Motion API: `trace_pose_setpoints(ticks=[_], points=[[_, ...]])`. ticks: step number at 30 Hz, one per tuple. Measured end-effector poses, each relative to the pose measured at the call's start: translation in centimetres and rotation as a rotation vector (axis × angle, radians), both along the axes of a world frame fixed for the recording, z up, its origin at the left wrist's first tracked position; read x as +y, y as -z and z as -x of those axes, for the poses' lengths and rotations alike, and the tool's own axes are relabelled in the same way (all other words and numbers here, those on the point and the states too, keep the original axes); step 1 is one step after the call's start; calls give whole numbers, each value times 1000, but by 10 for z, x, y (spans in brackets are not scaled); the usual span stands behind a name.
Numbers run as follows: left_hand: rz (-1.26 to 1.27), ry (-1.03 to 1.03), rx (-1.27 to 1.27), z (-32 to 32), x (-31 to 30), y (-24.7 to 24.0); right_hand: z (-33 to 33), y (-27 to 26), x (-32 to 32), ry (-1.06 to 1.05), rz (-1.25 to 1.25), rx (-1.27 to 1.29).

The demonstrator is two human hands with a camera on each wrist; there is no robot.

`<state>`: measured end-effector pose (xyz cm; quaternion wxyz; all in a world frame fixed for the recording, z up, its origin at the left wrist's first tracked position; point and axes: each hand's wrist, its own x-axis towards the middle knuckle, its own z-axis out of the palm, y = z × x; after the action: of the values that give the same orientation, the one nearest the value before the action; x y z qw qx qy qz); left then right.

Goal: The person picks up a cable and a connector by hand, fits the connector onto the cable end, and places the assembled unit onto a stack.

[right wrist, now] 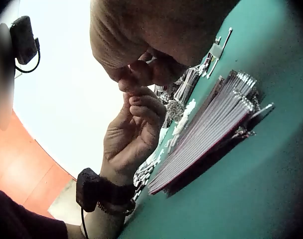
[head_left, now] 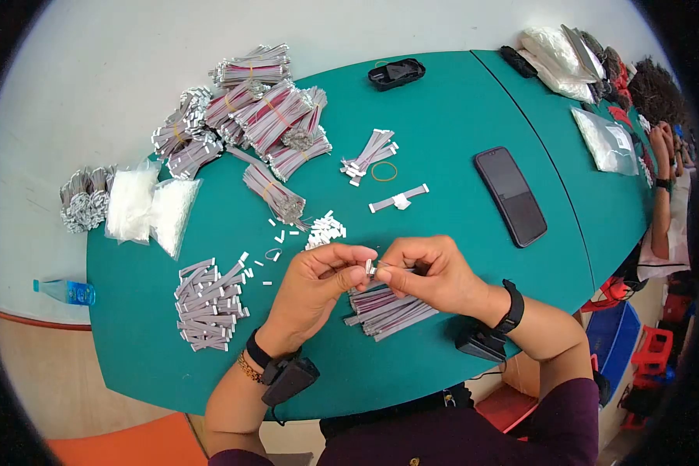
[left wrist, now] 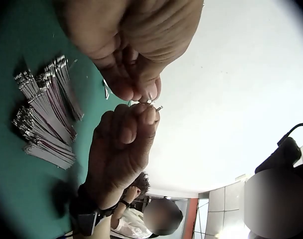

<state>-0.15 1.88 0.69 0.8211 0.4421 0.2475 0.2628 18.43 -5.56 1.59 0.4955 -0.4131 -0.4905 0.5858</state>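
Note:
In the head view my left hand (head_left: 311, 291) pinches a small white connector (head_left: 370, 267) between thumb and forefinger. My right hand (head_left: 439, 276) meets it fingertip to fingertip, pinching the end of a flat grey ribbon cable, mostly hidden by the fingers. A metal tip shows beside the fingertips in the left wrist view, where my right hand (left wrist: 122, 144) is below the left. Beneath the hands lies a bundle of grey and purple ribbon cables (head_left: 388, 312) with bare metal ends. Loose white connectors (head_left: 326, 231) are heaped just beyond the left hand.
Ribbon cables with white ends (head_left: 210, 303) are piled at left. Banded cable bundles (head_left: 272, 116) and plastic bags of white parts (head_left: 132, 206) sit behind. A phone (head_left: 510, 194), a black pouch (head_left: 396, 74) and a rubber band (head_left: 384, 172) lie on the green table (head_left: 458, 116).

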Motion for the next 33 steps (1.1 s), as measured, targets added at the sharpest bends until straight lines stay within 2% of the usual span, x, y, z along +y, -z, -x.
trace_pose_setpoints(ticks=[33], points=[[-5,-8,32,0,-2,-2,1,1,-1,56,-14,-83]])
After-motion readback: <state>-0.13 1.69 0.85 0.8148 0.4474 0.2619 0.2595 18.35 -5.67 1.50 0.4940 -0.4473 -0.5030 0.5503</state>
